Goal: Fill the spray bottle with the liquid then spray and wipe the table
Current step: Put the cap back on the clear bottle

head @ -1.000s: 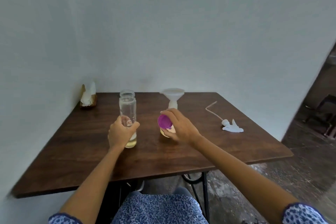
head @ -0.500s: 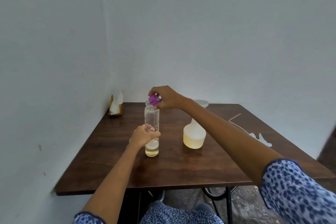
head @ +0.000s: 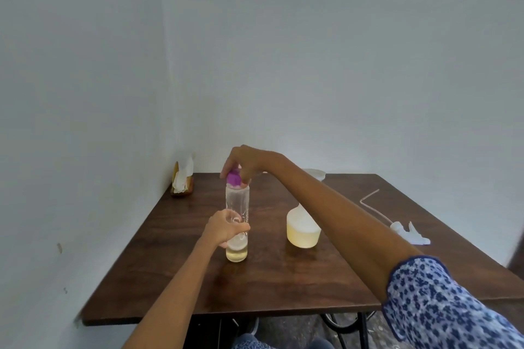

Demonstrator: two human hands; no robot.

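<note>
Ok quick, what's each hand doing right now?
Left hand: grips the lower part of the tall clear glass bottle.
Right hand: pinches the small purple plastic cap at the bottle's mouth.

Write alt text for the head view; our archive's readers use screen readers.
A person's right hand sets a purple cap on a clear bottle that the left hand grips on a wooden table. Beside it stands a white spray bottle holding yellowish liquid, its spray head lying apart.
</note>
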